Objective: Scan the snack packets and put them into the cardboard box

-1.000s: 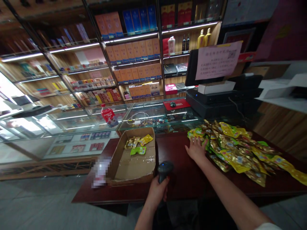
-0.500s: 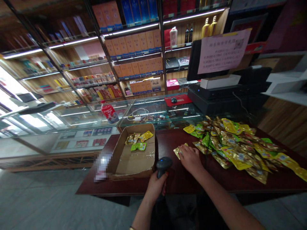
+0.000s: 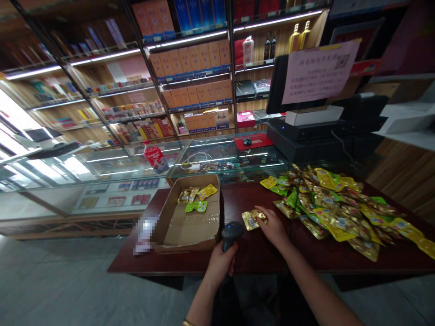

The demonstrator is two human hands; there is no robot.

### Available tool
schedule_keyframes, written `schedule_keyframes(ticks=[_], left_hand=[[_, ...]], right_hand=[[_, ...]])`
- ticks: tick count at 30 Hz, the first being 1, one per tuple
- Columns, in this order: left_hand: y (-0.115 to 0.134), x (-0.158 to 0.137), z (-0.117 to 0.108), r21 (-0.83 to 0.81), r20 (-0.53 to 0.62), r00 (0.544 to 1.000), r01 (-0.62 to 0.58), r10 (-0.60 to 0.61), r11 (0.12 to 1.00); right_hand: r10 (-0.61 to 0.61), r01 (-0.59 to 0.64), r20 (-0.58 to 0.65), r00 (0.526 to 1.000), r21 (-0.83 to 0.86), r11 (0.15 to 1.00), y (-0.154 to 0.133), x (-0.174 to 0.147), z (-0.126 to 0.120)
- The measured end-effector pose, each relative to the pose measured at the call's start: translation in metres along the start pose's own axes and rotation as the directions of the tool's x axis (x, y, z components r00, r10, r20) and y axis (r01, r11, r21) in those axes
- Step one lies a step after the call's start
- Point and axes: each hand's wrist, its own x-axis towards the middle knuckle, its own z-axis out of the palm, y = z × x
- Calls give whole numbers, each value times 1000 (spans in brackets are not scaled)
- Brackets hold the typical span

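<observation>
My left hand is wrapped round the handle of a dark barcode scanner, its head tilted up above the table's front edge. With my right hand I grip the right end of a gold snack packet, which lies on the dark red table just right of the scanner. To the right spreads a large heap of gold, yellow and green snack packets. Left of the scanner stands an open cardboard box with several such packets, among them a green packet and a yellow packet.
Behind the table runs a glass counter bearing a red-labelled bottle, a white cable, a red mouse pad and a monitor with a pink notice. A blurred-out item lies left of the box. Stocked shelves line the back wall.
My right hand has shifted slightly right and down, uncovering more of the gold packet, which has moved slightly left. The left hand and scanner stay almost where they were.
</observation>
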Motion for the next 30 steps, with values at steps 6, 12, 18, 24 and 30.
schedule_keyframes(ticks=[6, 12, 18, 24, 30], left_hand=[[-4, -3, -1, 52, 46, 998, -54, 51, 997], [-7, -6, -2, 116, 95, 992, -98, 87, 988], [0, -10, -1, 109, 79, 995, -64, 55, 992], [5, -11, 0, 108, 87, 996, -40, 30, 993], [7, -12, 1, 104, 90, 996, -38, 28, 994]], right_hand=[[-41, 49, -49, 998, 155, 987, 2, -13, 6], [-65, 69, -38, 997, 128, 989, 4, -13, 9], [-80, 82, -25, 997, 125, 989, 2, -15, 8], [-90, 91, -12, 996, 112, 990, -3, -15, 4], [-94, 94, -13, 996, 121, 988, -2, -15, 4]])
